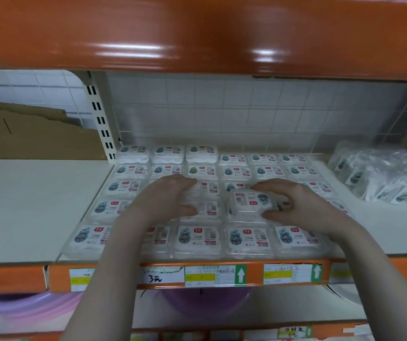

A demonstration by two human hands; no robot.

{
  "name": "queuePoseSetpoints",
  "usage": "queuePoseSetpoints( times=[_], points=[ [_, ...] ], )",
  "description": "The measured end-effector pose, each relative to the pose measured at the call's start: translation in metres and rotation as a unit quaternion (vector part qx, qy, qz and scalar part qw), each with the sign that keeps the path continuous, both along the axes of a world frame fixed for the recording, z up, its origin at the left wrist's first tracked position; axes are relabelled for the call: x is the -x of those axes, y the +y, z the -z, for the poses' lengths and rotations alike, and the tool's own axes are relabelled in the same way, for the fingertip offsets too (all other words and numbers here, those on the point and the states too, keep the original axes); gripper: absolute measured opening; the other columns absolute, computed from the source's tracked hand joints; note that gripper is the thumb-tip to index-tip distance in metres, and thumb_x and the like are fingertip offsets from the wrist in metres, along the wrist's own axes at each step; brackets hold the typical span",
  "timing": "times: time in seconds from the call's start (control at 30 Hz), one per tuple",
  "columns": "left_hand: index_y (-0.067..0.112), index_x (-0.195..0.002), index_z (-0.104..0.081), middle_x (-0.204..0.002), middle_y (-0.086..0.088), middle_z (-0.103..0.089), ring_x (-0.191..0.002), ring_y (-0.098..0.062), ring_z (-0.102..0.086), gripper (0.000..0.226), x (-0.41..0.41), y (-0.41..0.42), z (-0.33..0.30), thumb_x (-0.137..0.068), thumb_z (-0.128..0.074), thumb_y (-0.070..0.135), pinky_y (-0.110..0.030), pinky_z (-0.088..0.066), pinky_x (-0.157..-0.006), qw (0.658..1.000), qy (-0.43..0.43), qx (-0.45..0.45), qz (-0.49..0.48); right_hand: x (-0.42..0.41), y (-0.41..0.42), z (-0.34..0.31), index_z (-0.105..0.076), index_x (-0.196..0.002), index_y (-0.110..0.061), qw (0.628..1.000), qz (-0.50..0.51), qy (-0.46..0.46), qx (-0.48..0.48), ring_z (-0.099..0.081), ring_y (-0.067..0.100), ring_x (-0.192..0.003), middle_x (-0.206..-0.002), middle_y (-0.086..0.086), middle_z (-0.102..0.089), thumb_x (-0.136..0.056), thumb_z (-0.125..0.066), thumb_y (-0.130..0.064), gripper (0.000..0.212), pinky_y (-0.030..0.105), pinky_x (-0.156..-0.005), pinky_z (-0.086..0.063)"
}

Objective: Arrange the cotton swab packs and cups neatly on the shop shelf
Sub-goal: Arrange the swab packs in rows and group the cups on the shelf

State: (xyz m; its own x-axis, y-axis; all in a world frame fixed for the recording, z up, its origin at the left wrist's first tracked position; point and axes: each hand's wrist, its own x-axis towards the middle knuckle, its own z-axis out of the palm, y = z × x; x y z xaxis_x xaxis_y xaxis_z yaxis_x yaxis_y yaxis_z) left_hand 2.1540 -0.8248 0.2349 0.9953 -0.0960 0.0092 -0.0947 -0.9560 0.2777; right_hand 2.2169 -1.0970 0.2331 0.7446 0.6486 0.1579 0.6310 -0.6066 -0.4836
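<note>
Here my left hand curls over a clear cotton swab pack in the middle rows of the shelf, while my right hand pinches a raised pack whose label reads reversed beside its neighbours. I'd turn that one round, then lower it square into its row. No cups visible; bagged packs lie far right.

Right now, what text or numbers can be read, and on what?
"3元": handwritten white price tag on the orange shelf edge.
"6元": handwritten tag on the lower shelf edge, blurred, uncertain.
Clear plastic cotton swab packs: labels too blurred.
Yellow-and-green printed tags: unreadable.
</note>
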Motion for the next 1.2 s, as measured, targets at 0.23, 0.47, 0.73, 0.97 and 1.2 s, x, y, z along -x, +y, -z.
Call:
queuePoseSetpoints(
  times=[0.23,0.47,0.73,0.97,1.2],
  points=[
    [0.025,-0.145,-0.032,-0.149,0.005,-0.033,-0.134,-0.013,-0.032,0.072,0.001,0.0,0.001,-0.084,-0.065,0.043,-0.026,-0.025,-0.107,1.0,-0.004,0.012,-0.001,0.006,0.014,-0.001,-0.056,-0.126,-0.024,0.985,0.099,-0.096,0.107,-0.054,0.014,-0.101,-0.113,-0.001,-0.057,-0.075,-0.061,-0.059,0.062,0.024,-0.083,-0.043],
    [0.025,-0.146,-0.029,-0.151,0.005,-0.03,-0.136,-0.013,-0.028,0.072,0.001,0.0,-0.001,-0.084,-0.064,0.043,-0.025,-0.022,-0.108,1.0,0.001,0.007,0.003,-0.006,0.017,-0.013,-0.044,-0.136,-0.034,0.993,0.023,-0.015,0.115,-0.043,0.012,-0.123,-0.134,-0.007,-0.045,-0.075,-0.061,-0.059,0.068,0.023,-0.097,-0.033],
    [0.026,-0.146,-0.029,-0.15,0.006,-0.031,-0.135,-0.013,-0.029,0.072,0.002,0.0,-0.002,-0.084,-0.064,0.042,-0.025,-0.023,-0.107,1.0,0.0,0.013,0.003,-0.042,0.028,-0.032,-0.046,-0.131,-0.044,0.967,-0.12,0.159,0.157,-0.024,-0.004,-0.134,-0.145,-0.023,-0.033,-0.075,-0.076,-0.03,0.065,0.019,-0.11,-0.016],
    [0.027,-0.146,-0.029,-0.151,0.007,-0.029,-0.136,-0.012,-0.027,0.073,0.0,0.002,0.001,-0.084,-0.064,0.043,-0.026,-0.022,-0.109,1.0,0.004,0.025,0.003,-0.024,0.025,-0.019,-0.057,-0.126,-0.026,0.977,0.035,-0.04,0.204,-0.056,0.015,-0.098,-0.114,-0.002,-0.062,-0.08,-0.052,-0.063,0.059,0.028,-0.082,-0.043],
    [0.027,-0.146,-0.029,-0.151,0.007,-0.03,-0.136,-0.013,-0.026,0.073,-0.002,0.004,0.004,-0.084,-0.064,0.044,-0.028,-0.021,-0.11,1.0,0.002,0.025,0.005,-0.015,0.006,-0.02,-0.057,-0.125,-0.023,0.978,0.035,-0.042,0.199,-0.054,0.017,-0.108,-0.122,-0.001,-0.056,-0.065,-0.043,-0.073,0.08,0.03,-0.093,-0.043]
  ],
)
